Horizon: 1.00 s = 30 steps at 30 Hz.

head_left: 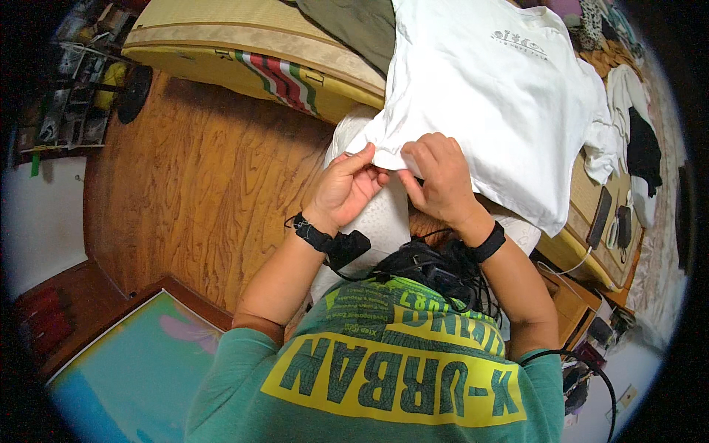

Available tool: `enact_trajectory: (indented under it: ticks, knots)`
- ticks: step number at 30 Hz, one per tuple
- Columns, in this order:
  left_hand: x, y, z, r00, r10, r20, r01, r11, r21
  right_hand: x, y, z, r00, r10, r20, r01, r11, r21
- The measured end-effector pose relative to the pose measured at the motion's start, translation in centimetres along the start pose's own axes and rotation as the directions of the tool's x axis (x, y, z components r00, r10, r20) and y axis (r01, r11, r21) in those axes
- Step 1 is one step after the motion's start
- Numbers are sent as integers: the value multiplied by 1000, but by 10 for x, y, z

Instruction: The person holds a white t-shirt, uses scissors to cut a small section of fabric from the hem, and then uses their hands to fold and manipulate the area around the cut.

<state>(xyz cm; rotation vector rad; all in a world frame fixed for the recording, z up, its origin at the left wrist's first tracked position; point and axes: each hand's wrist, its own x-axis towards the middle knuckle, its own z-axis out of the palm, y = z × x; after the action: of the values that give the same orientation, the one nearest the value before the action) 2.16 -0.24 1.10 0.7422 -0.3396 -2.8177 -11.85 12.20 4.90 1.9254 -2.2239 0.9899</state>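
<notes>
White cloth shirt [487,111], one: draped over bed [214,16] edge, spread toward 2 o'clock from the fingertips. Left hand [347,190]: thumb and finger pinching its 8 o'clock corner. Right hand [443,181]: just beside, at 3 o'clock, nearer the shirt's body, fingers curled, apparently gripping the same edge. Long axis: 7 to 1; printed chest end pointing to 1.

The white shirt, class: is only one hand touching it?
No, the left hand and right hand both pinch the white shirt along its edge.
</notes>
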Motion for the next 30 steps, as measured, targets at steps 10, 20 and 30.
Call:
enact_trajectory:
  ticks: [10,20,30]
  knots:
    - [-7,0,-3,999,10,-50,-5,996,94,-3,9,1,978,-208,14,206,957,-206]
    - [-13,-5,-3,975,187,-119,-164,970,177,-3,7,-10,965,-259,-30,240,927,-288]
    - [-9,-33,-4,975,-193,114,205,972,-111,-7,1,-13,972,-236,-1,230,949,-214]
